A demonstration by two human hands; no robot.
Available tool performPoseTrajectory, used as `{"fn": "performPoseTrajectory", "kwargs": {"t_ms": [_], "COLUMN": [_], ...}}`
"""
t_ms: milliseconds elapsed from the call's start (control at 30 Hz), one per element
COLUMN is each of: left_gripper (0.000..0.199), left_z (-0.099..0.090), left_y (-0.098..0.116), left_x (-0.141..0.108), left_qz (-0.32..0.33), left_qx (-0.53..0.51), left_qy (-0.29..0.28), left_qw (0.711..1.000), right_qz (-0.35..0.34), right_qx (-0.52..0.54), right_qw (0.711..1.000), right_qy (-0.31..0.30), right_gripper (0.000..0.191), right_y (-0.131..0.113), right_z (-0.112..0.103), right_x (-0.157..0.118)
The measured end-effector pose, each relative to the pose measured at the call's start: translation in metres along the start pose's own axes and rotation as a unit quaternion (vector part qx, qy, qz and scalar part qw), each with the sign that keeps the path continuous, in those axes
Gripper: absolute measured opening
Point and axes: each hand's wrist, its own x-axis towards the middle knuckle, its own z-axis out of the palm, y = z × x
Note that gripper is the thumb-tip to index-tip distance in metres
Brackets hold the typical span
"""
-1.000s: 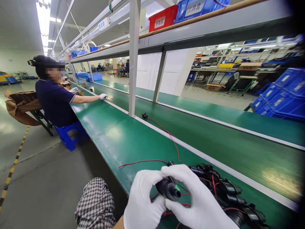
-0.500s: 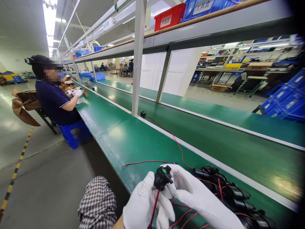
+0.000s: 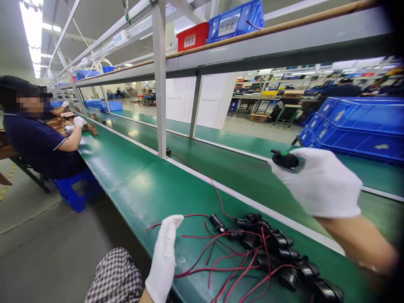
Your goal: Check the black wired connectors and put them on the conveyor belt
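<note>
The right hand (image 3: 318,181), in a white glove, is closed on a black part (image 3: 285,160), held up over the green surface beyond the pale strip (image 3: 221,193). The left hand (image 3: 164,254), also gloved, is open with fingers extended, near the desk's edge beside red wires (image 3: 202,235). A pile of black parts (image 3: 277,248) lies on the desk (image 3: 142,185) between them. At the left sits a co-worker (image 3: 34,139) in a navy shirt; red (image 3: 192,37) and blue bins (image 3: 235,23) stand on the shelf (image 3: 271,46).
</note>
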Motion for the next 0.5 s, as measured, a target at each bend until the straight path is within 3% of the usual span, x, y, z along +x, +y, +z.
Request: {"fn": "performPoseTrajectory", "kwargs": {"t_ms": [100, 200, 300, 400, 500], "left_gripper": [0.048, 0.044, 0.040, 0.038, 0.037], "left_z": [-0.001, 0.001, -0.001, -0.002, 0.003], "left_y": [-0.008, -0.018, -0.025, -0.028, -0.029], "left_x": [0.007, 0.009, 0.013, 0.020, 0.026], "left_qz": [0.021, 0.034, 0.045, 0.047, 0.053], "left_qx": [0.142, 0.220, 0.256, 0.272, 0.276], "left_qy": [-0.011, -0.044, -0.055, -0.055, -0.057], "left_qw": [0.990, 0.974, 0.964, 0.960, 0.958], "right_qz": [-0.050, -0.060, -0.018, 0.018, -0.013], "right_qx": [-0.096, -0.160, -0.210, -0.234, -0.209], "right_qw": [0.991, 0.965, 0.932, 0.910, 0.913], "right_qy": [-0.080, -0.197, -0.295, -0.342, -0.350], "right_gripper": [0.026, 0.022, 0.014, 0.017, 0.020], "right_y": [0.044, 0.080, 0.106, 0.110, 0.083], "right_z": [0.019, 0.053, 0.085, 0.099, 0.097], "right_x": [0.034, 0.036, 0.030, 0.028, 0.014]}}
